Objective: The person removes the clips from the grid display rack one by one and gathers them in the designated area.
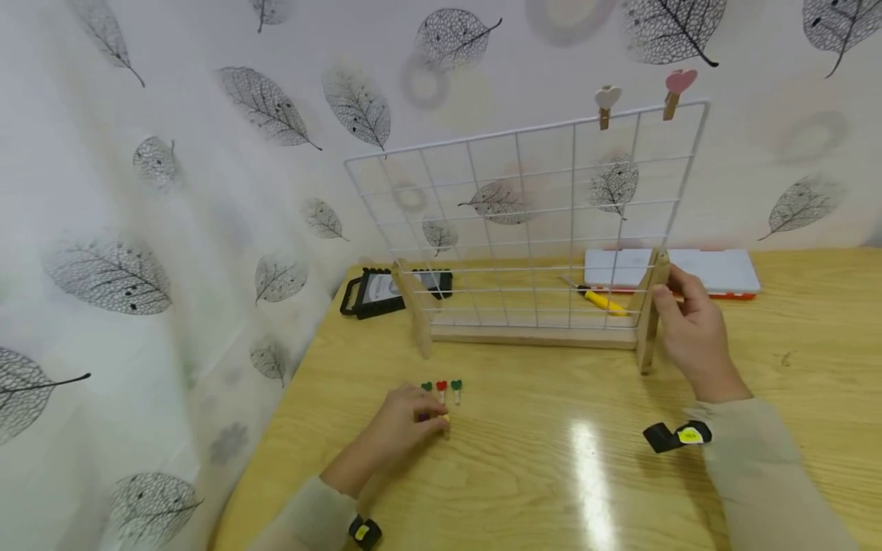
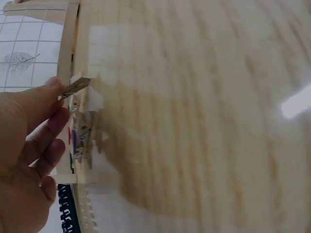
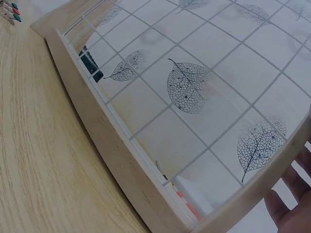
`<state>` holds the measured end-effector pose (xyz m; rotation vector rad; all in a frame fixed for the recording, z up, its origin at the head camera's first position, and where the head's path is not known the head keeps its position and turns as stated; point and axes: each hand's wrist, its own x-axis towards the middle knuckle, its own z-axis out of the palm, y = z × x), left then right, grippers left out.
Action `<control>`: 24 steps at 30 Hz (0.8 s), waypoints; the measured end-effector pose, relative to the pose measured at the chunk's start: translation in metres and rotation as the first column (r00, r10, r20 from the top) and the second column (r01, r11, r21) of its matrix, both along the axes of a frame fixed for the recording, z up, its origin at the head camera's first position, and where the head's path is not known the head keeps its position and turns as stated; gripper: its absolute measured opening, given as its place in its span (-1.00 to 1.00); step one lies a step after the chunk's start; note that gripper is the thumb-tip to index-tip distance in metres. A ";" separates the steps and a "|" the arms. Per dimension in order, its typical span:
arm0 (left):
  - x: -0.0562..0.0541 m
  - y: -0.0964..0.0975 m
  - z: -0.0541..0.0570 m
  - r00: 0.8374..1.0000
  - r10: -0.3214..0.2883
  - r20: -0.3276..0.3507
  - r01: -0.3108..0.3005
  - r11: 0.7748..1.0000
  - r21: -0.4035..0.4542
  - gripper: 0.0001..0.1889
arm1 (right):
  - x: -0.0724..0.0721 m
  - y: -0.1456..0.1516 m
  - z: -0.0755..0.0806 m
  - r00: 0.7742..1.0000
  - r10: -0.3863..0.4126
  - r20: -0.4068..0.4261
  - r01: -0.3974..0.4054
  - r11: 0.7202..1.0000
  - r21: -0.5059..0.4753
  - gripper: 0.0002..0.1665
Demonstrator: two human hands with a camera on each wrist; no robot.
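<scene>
In the head view, a white wire grid rack [image 1: 573, 229] stands in a wooden base, with a white-heart clothespin [image 1: 607, 98] and a pink-heart clothespin [image 1: 680, 82] on its top wire. My right hand [image 1: 694, 330] grips the right wooden upright [image 1: 648, 337]. Lower left, my left hand [image 1: 403, 421] pinches a small wooden clothespin [image 2: 76, 87] between thumb and forefinger; a yellow spot shows at the fingertips. Just beyond those fingers lie small clothespins with a red heart [image 1: 442, 386] and a green heart [image 1: 457, 386]. Another green one [image 1: 426, 386] and a purple one [image 1: 423, 417] are partly hidden.
Behind the rack lie a black case [image 1: 375, 304], a yellow-handled tool [image 1: 603, 301] and a flat white box [image 1: 720, 269] with a red edge. A leaf-patterned curtain [image 1: 207, 191] hangs at the table's back and left.
</scene>
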<state>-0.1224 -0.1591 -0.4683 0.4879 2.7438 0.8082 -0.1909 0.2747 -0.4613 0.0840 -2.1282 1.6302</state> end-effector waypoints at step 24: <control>-0.001 -0.002 -0.008 0.957 -0.178 -0.230 0.107 0.951 -0.290 -0.73 | 0.000 0.000 -0.002 1.000 0.015 0.017 -0.016 1.000 0.026 -0.44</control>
